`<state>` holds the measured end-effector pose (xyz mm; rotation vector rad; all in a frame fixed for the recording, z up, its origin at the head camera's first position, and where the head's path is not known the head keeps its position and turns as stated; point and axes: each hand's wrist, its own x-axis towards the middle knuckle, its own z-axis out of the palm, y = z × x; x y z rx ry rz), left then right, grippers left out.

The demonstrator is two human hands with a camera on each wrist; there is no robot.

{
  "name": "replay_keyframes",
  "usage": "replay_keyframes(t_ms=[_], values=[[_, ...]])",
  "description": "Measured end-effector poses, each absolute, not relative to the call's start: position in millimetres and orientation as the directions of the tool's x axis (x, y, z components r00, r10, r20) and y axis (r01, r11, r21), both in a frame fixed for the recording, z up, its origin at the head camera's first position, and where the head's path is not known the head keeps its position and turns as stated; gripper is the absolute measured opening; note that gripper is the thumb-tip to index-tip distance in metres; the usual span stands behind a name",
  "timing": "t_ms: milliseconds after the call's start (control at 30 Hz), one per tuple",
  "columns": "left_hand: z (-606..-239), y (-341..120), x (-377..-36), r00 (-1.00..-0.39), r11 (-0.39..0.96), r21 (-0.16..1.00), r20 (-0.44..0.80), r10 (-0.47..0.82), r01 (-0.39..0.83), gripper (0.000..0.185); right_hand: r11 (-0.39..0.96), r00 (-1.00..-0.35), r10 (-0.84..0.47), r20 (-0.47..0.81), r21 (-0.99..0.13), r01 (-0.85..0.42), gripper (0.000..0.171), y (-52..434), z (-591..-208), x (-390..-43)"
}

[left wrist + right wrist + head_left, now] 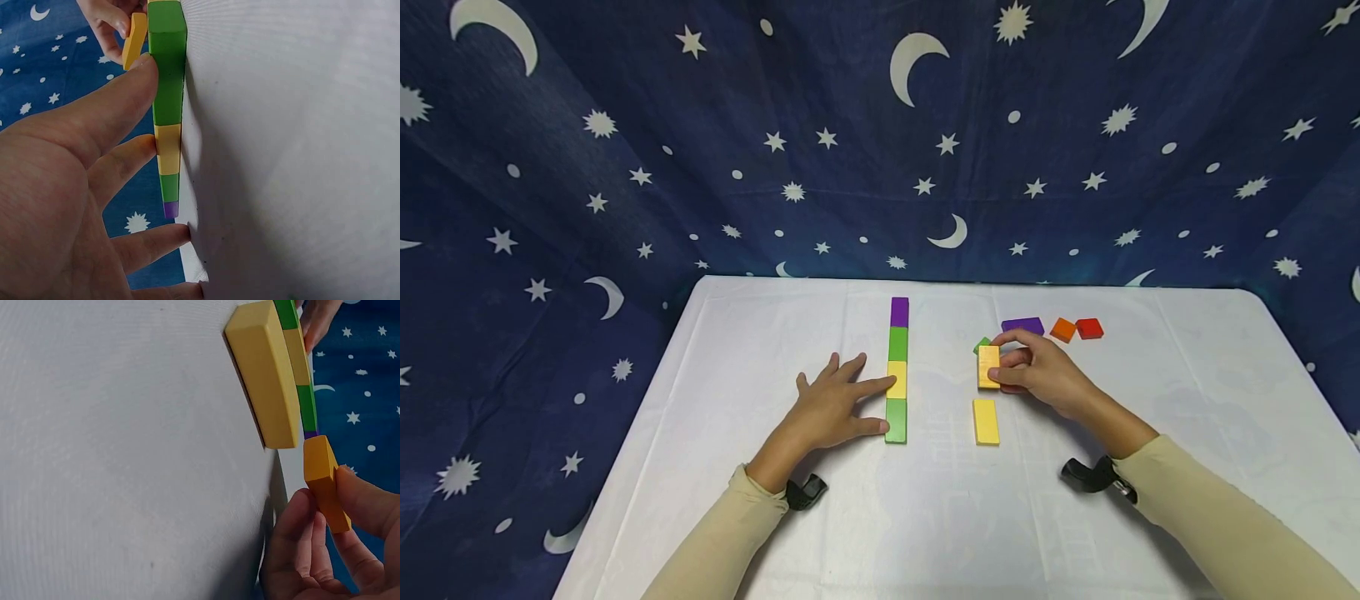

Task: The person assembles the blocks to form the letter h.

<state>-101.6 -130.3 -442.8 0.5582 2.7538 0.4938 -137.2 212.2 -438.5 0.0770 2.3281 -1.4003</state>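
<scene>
A straight row of blocks runs away from me on the table: green (896, 422), yellow (899, 380), green (898, 343) and purple (899, 312) at the far end. Spread beside its left side, my left hand (827, 410) touches the near green block with the thumb and the yellow one with the index finger. My right hand (1051, 377) pinches an orange-yellow block (988, 365) between thumb and fingers; the right wrist view shows this block (326, 481) raised off the table. Closer to me lies a pale yellow block (986, 422), flat and untouched.
Behind the right hand sit a purple block (1022, 325), an orange block (1063, 330) and a red block (1089, 328). A small green block (981, 344) peeks out, partly hidden by the held one. A dark blue star-patterned cloth (850, 133) hangs behind the white table (1187, 375).
</scene>
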Motion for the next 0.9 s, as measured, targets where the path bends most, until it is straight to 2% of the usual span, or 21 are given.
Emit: replay_keyframes(t_ms=[900], values=[[-442.7, -130.4, -101.4, -0.883, 0.866, 0.383, -0.209, 0.420, 0.321, 0.068, 0.625, -0.947, -0.172, -0.272, -0.773, 0.109, 0.049, 203.1, -448.5, -135.0]])
